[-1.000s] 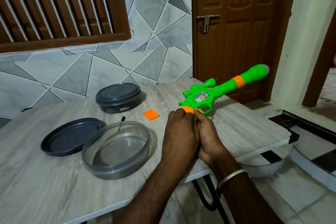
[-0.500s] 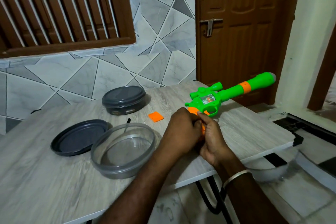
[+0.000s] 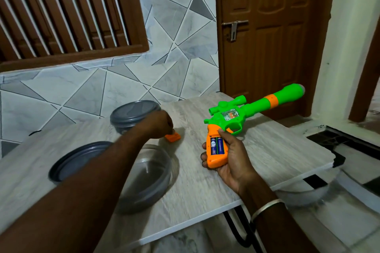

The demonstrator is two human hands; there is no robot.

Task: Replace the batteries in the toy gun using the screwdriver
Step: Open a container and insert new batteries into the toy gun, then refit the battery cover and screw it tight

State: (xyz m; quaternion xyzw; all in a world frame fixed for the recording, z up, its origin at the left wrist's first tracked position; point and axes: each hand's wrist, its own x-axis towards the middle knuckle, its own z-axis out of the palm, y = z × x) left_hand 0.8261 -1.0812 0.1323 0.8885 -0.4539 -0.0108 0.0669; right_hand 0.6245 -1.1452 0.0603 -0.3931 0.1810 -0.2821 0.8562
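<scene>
The right hand [image 3: 232, 158] gripped the toy gun [image 3: 236, 117] by its orange handle at centre right, two batteries [image 3: 217, 146] showing; the left hand [image 3: 160, 122] sat on the orange cover [image 3: 173, 137] mid-frame, grip unclear

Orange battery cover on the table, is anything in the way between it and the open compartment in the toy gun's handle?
Nothing visible is. Only bare table shows between the orange cover and the toy gun. Its compartment faces up, uncovered, with two batteries seated inside.
</scene>
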